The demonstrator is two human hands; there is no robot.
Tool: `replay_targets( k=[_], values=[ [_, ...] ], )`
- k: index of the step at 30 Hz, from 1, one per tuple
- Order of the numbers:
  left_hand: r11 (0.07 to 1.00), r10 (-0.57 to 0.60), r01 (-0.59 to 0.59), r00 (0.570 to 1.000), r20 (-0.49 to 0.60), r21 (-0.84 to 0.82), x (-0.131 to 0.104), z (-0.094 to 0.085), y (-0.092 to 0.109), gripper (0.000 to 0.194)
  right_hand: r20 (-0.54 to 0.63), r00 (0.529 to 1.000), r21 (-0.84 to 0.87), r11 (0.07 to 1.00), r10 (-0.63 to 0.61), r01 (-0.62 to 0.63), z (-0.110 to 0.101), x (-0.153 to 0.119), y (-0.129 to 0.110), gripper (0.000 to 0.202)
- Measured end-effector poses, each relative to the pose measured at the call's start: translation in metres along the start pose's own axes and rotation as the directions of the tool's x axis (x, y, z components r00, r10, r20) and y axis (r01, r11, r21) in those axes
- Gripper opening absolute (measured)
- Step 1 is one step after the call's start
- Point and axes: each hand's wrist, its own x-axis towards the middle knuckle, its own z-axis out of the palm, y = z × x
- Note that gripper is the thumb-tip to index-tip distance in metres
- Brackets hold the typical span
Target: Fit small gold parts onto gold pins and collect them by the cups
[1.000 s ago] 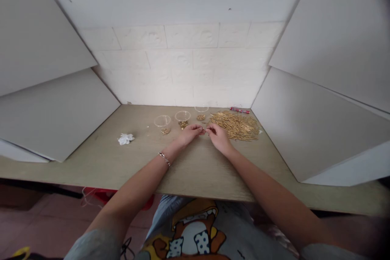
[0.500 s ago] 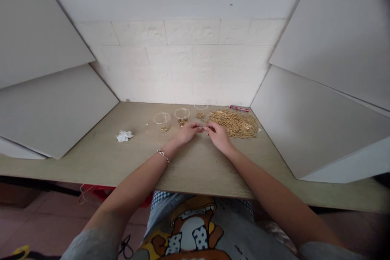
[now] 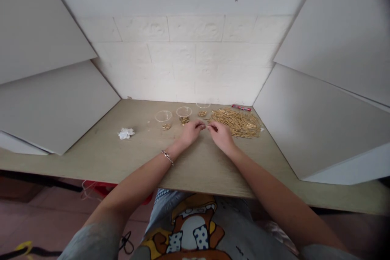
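Barely shifted: left hand (image 3: 192,131) and right hand (image 3: 222,135), fingertips pinching a tiny piece (image 3: 207,126), kind unclear; gold sticks (image 3: 239,122), one heap, beside right hand.

Small part (image 3: 206,126) (detail too fine to resolve): held between left hand (image 3: 192,131) and right hand (image 3: 222,133). Thin gold rods (image 3: 239,122): loose heap, three o'clock from part.
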Motion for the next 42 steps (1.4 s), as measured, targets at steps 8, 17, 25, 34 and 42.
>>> replay_targets(
  k=[8,17,25,34,42],
  values=[
    [1.000,0.007,-0.006,0.999,-0.032,0.030,-0.003,0.000,0.005,0.016,0.007,1.000,0.005,1.000,-0.015,0.015,-0.002,0.000,-0.002,0.016],
    [0.980,0.161,-0.152,0.985,-0.067,0.128,-0.003,-0.003,0.002,0.016,0.149,0.957,0.314,0.905,0.250,-0.286,-0.003,0.003,-0.006,0.015],
    [0.920,0.302,-0.274,0.952,-0.059,0.281,-0.002,-0.003,0.000,0.019,0.317,0.862,0.550,0.664,0.396,-0.507,-0.001,0.004,-0.009,0.014],
    [0.931,0.274,-0.252,0.961,-0.048,0.265,-0.003,-0.005,0.001,0.021,0.038,0.992,-0.075,0.990,-0.120,0.123,-0.007,0.001,-0.007,0.018],
    [0.973,0.191,-0.181,0.980,-0.056,0.145,-0.002,-0.006,0.003,0.019,-0.002,0.993,-0.075,0.990,-0.121,0.121,-0.008,0.001,-0.007,0.017]
  ],
)
